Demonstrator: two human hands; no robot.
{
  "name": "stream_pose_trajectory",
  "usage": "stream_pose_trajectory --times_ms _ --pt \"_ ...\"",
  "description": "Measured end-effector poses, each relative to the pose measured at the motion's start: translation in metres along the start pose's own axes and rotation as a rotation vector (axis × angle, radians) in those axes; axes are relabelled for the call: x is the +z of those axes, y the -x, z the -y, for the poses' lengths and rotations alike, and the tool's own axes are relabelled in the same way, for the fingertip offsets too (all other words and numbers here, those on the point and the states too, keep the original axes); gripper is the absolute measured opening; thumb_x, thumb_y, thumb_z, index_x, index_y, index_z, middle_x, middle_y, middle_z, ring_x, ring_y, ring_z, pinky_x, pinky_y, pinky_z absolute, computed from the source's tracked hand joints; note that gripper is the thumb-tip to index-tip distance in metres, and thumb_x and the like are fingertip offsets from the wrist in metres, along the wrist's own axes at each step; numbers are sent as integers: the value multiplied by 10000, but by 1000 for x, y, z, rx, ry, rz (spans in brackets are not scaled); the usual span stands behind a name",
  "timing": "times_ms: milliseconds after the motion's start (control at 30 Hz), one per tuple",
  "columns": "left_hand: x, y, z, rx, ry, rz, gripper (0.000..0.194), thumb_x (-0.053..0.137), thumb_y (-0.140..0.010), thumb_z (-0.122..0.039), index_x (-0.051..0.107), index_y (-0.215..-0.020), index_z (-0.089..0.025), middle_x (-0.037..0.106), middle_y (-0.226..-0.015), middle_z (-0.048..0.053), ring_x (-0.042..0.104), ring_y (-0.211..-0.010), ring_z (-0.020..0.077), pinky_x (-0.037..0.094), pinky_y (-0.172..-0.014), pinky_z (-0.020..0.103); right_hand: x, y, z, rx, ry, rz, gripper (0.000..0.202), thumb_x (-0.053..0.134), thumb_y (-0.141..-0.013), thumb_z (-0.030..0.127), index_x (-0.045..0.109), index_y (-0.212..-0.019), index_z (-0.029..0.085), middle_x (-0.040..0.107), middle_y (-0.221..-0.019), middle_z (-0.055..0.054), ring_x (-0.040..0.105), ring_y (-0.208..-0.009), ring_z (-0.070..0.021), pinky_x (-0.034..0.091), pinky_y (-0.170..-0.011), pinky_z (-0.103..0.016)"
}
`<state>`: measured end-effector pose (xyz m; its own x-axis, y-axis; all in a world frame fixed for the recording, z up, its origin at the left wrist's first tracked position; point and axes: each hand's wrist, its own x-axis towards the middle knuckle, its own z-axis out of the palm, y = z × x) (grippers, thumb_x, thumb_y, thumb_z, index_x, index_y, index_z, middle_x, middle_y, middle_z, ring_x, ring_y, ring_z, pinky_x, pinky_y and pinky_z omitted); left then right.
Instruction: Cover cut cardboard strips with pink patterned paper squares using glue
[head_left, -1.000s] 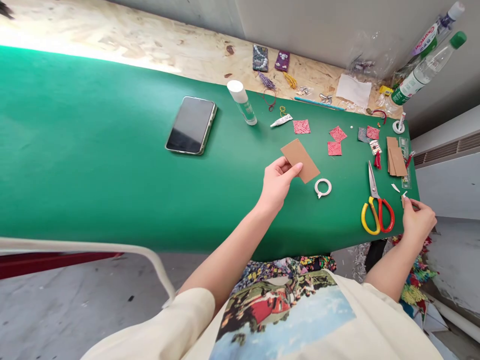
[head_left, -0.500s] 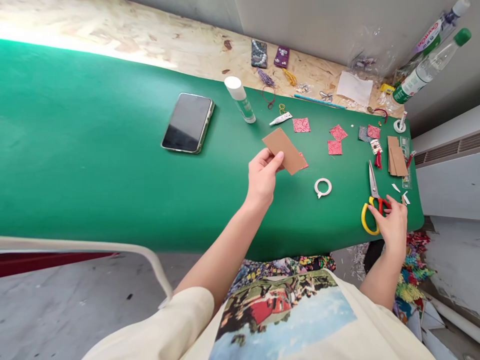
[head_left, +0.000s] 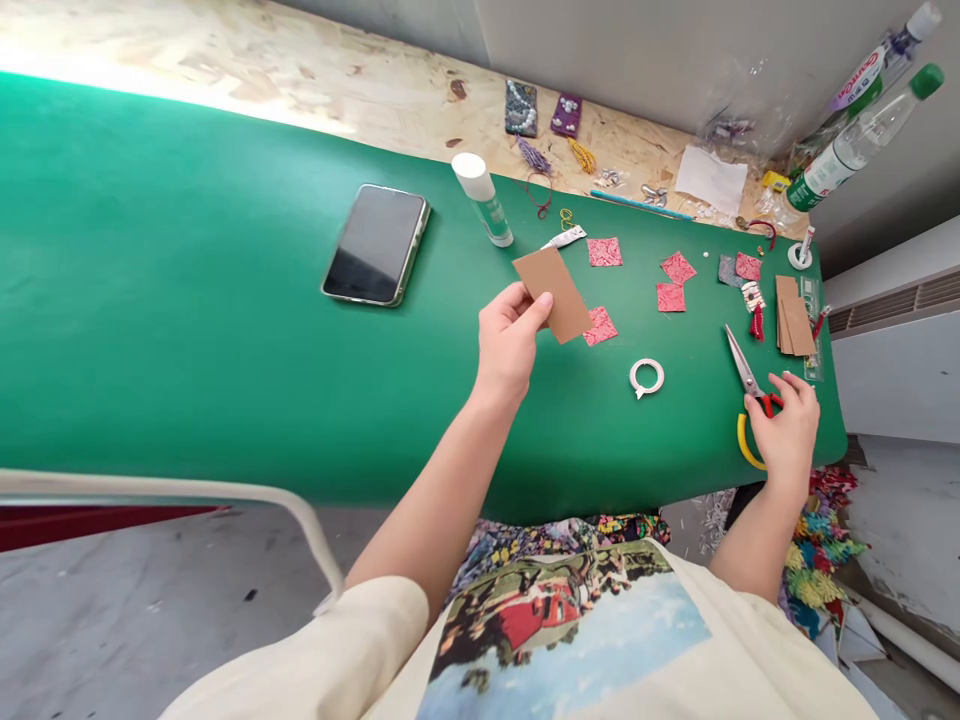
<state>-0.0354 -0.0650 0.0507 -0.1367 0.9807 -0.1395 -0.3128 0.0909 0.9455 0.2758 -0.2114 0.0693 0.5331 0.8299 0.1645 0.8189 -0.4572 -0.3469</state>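
Brown card [head_left: 556, 298], held over the green mat [head_left: 225, 380], well apart from the scissors [head_left: 741, 362]; the left hand [head_left: 511, 340] grasps it by its near long edge, thumb on the upper face; in view, its far end meets a small white tube [head_left: 568, 237] and its lower corner overlaps a red patterned square [head_left: 601, 327]; the right hand [head_left: 787, 430] is at the scissors' handles, thumb near the pivot, fingers partly spread; whether it grips them cannot be told. Containers: the white-capped cylinder [head_left: 484, 205] stands upright, cap on, contents hidden; the small white tube lies on its side, partly behind the card; the green-capped bottle [head_left: 840, 160] is transparent, with a label round its body, its contents unclear; a clear plastic bag [head_left: 739, 120] shows something dark, within or behind it, too blurred to name; a white tape ring [head_left: 635, 388] lies between card and scissors; further brown cards [head_left: 793, 315] lie overlapped near the mat's right end.
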Motion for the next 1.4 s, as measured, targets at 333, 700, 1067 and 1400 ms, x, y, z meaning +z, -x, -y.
stream_pose_trajectory --times_ms 333,700,1067,1400 --pt "48 -50 12 -6 40 231 362 916 -548 -356 773 -833 -185 778 -849 43 717 -841 228 580 -814 331 51 -83 145 -356 -798 190 272 661 -901 462 774 -1010 241 788 -1026 -47 740 -961 -208 607 -934 -384" --pt "52 -53 33 -51 7 366 414 889 -634 -512 822 -843 -161 800 -889 85 734 -820 267 614 -772 402 107 -96 145 -83 -1191 433 551 886 -605 609 743 -962 214 792 -925 -41 751 -883 -220 655 -730 -364" --pt "49 -59 30 -40 -56 341 346 930 -549 -393 808 -776 -162 788 -851 77 726 -848 256 597 -812 382 109 -92 152 30 -1182 393 483 840 -629 634 653 -839 242 720 -718 17 718 -677 -204 639 -600 -353" --pt "49 -62 21 -63 -79 392 306 886 -534 -356 768 -730 -154 774 -765 34 693 -726 187 592 -682 310 106 -91 158 -47 -1216 314 527 765 -690 737 621 -799 242 729 -634 45 725 -560 -179 611 -513 -285"
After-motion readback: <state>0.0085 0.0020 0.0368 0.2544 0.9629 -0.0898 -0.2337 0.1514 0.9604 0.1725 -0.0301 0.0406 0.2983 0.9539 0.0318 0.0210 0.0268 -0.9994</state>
